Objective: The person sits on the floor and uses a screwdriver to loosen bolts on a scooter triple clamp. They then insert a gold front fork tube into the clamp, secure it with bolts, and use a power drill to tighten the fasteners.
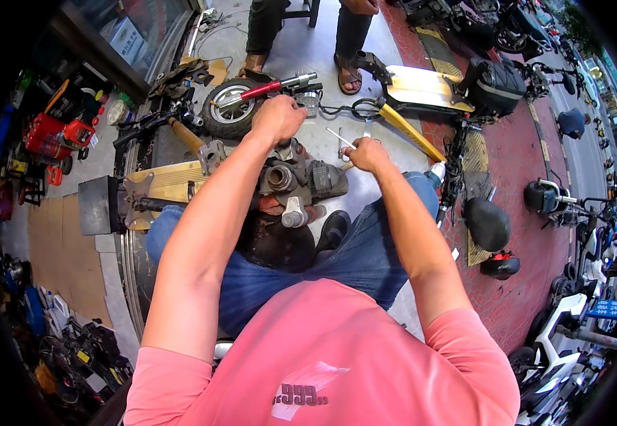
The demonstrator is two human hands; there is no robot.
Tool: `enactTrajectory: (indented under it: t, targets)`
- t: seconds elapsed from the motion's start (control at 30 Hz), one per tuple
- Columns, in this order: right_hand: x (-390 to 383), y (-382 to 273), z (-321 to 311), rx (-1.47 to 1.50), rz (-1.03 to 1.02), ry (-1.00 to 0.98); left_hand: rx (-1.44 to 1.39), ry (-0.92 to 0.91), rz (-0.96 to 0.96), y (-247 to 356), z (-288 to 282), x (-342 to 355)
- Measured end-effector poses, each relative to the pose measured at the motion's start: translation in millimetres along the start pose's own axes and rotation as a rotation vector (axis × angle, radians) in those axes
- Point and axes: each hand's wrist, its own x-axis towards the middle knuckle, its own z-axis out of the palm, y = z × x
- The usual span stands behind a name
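Observation:
My left hand (279, 121) is closed, its fingers curled in beside a small wheel with a black tyre (232, 129); whatever it holds is hidden. A red and silver rod-shaped part (260, 91), like a shock absorber, lies across that wheel just beyond the hand. My right hand (369, 155) is closed on a thin white stick (340, 137) that points up and left; its kind is unclear. Between my forearms stands a cluster of dark, greasy power tools (280, 177). To its left, a hammer with a wooden handle (185, 135) rests near a scooter with a wood-coloured deck (170, 182).
Ahead, another person's sandalled foot (348, 74) stands close to the parts. A yellow bar (411, 132) slants at the right, below a scooter with a pale deck (422, 86). Red tool cases (47, 136) and flattened cardboard (63, 248) lie left. Parked two-wheelers (564, 334) line the right.

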Motion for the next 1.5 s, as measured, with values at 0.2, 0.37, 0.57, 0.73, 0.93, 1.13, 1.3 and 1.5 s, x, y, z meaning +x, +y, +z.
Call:
enactTrajectory:
  t: [0.2,0.37,0.57,0.73,0.93,1.13,1.3,1.5]
  targets:
    - [11,8,84,0.364,0.076,0.309,0.009,0.019,-0.01,5,-3,-5]
    - [25,37,138,0.188,0.146,0.15,-0.031,-0.038,0.011,3,6,2]
    - [-24,-7,92,0.808,0.592,0.037,-0.077,0.055,-0.072,4,2,-9]
    - [-22,-2,90,0.709,0.558,0.011,-0.093,0.02,-0.072,2,0,-10]
    - [-24,7,94,0.637,0.416,0.073,-0.086,0.021,-0.079,2,3,-9]
    - [1,28,136,0.562,0.346,0.233,-0.09,-0.048,-0.082,12,-9,-14]
    - [-6,15,126,0.5,0.286,0.204,-0.074,-0.04,-0.085,5,-9,-13]
    - [-13,5,119,0.504,0.301,0.227,-0.075,0.06,-0.042,-1,-1,-13]
